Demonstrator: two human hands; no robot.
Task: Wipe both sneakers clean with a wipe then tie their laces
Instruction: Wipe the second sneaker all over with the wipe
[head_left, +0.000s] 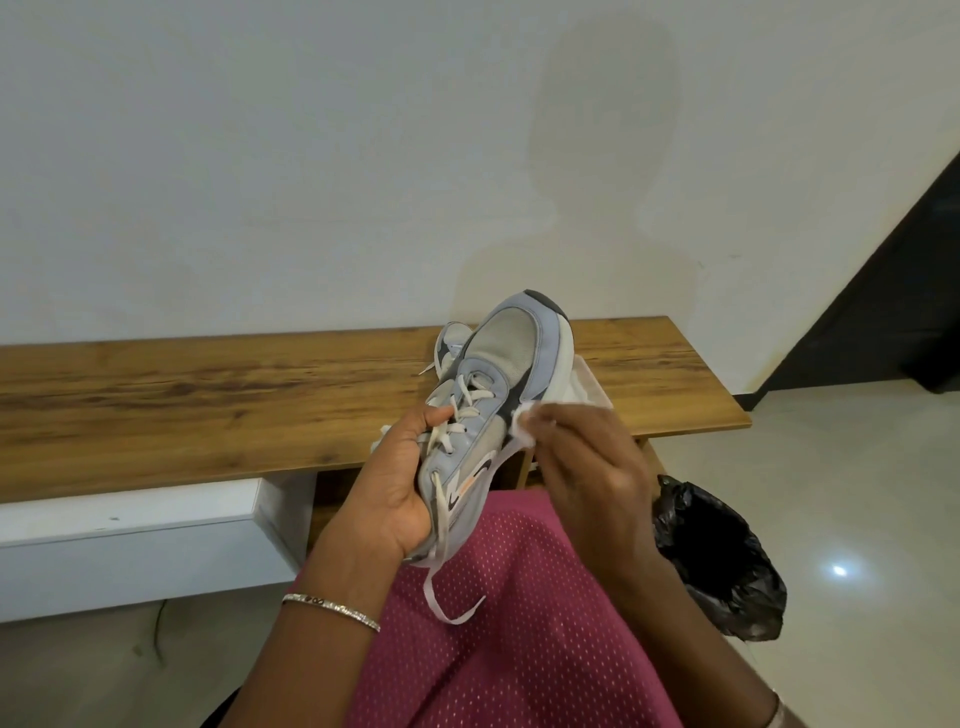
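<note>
My left hand (397, 480) grips a grey and light-blue sneaker (511, 358) from its left side, toe pointing up and away, thumb across the white laces. Its loose lace ends (447, 597) hang down over my lap. My right hand (582, 457) pinches a white wipe (524, 423) against the sneaker's right side, near the white sole. The second sneaker (451, 340) lies on the wooden bench (208, 405) behind the held one, mostly hidden by it.
A white wipe pack (589, 387) lies on the bench just right of the held sneaker. A black bin bag (722, 556) stands open on the tiled floor at my right. My lap is covered in pink mesh fabric (519, 623). A white box (135, 540) sits under the bench.
</note>
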